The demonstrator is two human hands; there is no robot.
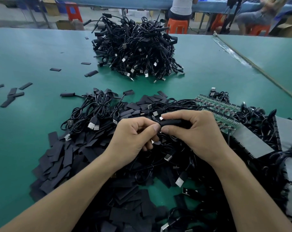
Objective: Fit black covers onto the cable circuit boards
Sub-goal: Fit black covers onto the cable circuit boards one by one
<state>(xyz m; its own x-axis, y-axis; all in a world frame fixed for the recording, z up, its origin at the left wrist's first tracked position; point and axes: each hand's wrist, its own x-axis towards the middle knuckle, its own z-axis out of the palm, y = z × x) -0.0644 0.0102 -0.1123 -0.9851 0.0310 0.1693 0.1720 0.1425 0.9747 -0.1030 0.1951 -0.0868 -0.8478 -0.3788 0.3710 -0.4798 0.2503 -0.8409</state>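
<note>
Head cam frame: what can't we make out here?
- The circuit board: head view, hidden inside the black cover under the grip of the right hand; seating unknown.
- The cable end pinched by the left hand: hidden by its curled fingers.
- The green board panel: partly under cables; components too small.
- The cover pile: cut by the bottom edge.

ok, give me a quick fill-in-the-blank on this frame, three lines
1. The right hand grips a ____ cover while the left hand pinches its cable.
2. The green circuit boards lie to the hands' ____.
3. The stool under the person in the white top is ____.
Missing: black, right, orange
</note>
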